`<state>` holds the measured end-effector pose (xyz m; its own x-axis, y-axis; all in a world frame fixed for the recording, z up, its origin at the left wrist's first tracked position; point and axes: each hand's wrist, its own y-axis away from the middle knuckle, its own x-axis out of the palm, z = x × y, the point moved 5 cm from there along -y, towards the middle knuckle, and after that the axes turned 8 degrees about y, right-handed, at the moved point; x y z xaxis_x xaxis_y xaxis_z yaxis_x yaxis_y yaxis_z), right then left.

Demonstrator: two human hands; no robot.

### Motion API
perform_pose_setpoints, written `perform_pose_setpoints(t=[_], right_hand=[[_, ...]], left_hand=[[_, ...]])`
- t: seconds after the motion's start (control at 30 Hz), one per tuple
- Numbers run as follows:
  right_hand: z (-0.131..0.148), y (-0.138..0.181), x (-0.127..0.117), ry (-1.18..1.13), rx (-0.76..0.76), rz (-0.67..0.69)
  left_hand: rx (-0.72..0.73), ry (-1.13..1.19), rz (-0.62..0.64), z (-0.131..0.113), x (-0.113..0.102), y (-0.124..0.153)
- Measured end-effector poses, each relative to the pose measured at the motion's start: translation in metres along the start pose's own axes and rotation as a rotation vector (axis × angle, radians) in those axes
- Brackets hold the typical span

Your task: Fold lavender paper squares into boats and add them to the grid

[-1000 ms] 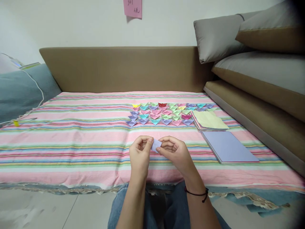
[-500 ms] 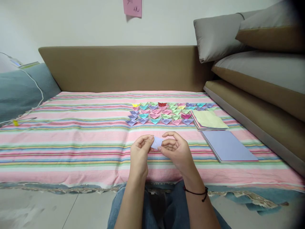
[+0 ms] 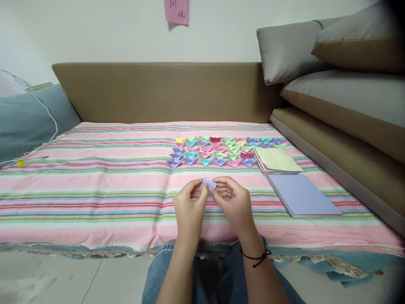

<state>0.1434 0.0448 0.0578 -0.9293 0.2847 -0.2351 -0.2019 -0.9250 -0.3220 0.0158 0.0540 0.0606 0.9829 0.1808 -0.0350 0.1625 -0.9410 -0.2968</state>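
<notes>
A small piece of folded lavender paper is held up between my two hands, above the striped cloth. My left hand pinches it from the left, with the thumb on its near face. From the right, the thumb and fingertips of my right hand close on the paper's other edge. Parts of the fingers behind the paper are hidden. Beyond my hands, several small folded paper boats in many colours stand in rows on the cloth.
To the right lie a stack of pale yellow paper squares and a stack of lavender paper. Grey and brown cushions are piled along the right side. A white cable runs down at the left. The striped cloth covers the seat.
The lavender paper has been turned and raised a little. My left thumb has shifted onto its near face, and both hands have come closer together.
</notes>
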Motion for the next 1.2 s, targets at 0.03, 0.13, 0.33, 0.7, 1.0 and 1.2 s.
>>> perform_pose_setpoints(t=[0.03, 0.13, 0.33, 0.7, 1.0, 1.2], right_hand=[[0.001, 0.000, 0.000, 0.025, -0.012, -0.003], [0.003, 0.000, -0.001, 0.075, -0.055, -0.009], [0.010, 0.001, -0.004, 0.135, -0.132, -0.148], [0.011, 0.001, -0.007, 0.157, -0.192, -0.222], [-0.003, -0.001, -0.010, -0.136, 0.084, -0.251], [-0.016, -0.004, -0.011, -0.408, 0.218, -0.190]], left_hand=[[-0.008, -0.001, -0.003, 0.000, 0.000, 0.000], [-0.023, -0.006, -0.027, 0.000, 0.000, 0.001], [0.149, -0.170, -0.051, -0.006, 0.001, 0.003], [0.457, -0.357, -0.063, -0.019, 0.010, 0.011], [-0.115, 0.304, -0.125, 0.006, 0.004, 0.001], [-0.379, 0.693, -0.107, 0.018, 0.002, -0.004]])
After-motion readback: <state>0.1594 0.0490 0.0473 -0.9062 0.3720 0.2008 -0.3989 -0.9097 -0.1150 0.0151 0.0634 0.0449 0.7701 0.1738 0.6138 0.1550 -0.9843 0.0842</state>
